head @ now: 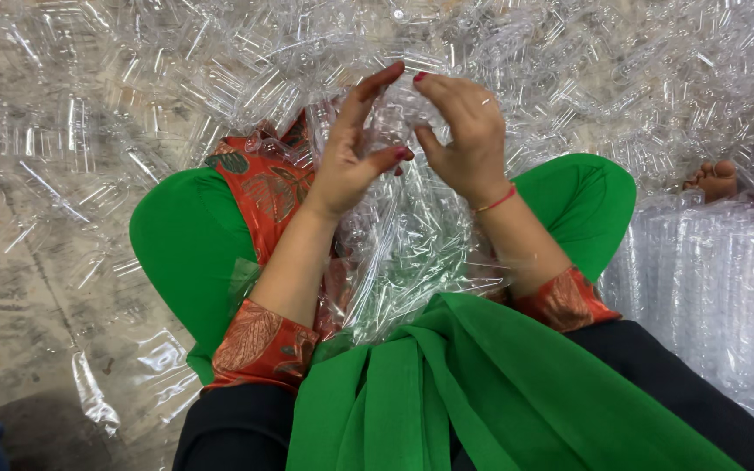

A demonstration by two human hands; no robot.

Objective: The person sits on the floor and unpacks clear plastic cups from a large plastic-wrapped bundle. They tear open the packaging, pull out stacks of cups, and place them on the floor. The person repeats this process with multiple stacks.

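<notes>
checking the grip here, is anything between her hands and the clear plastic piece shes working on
Nothing visible. The left hand and right hand close directly on the clear plastic piece held between them, above the plastic pile in the lap.

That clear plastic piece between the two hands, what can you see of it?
The clear plastic piece is thin, see-through and glossy, with moulded ridges. It is held up over the lap, pinched between the left hand and the right hand. Its exact shape is hard to tell against the heap of clear plastic behind.
</notes>
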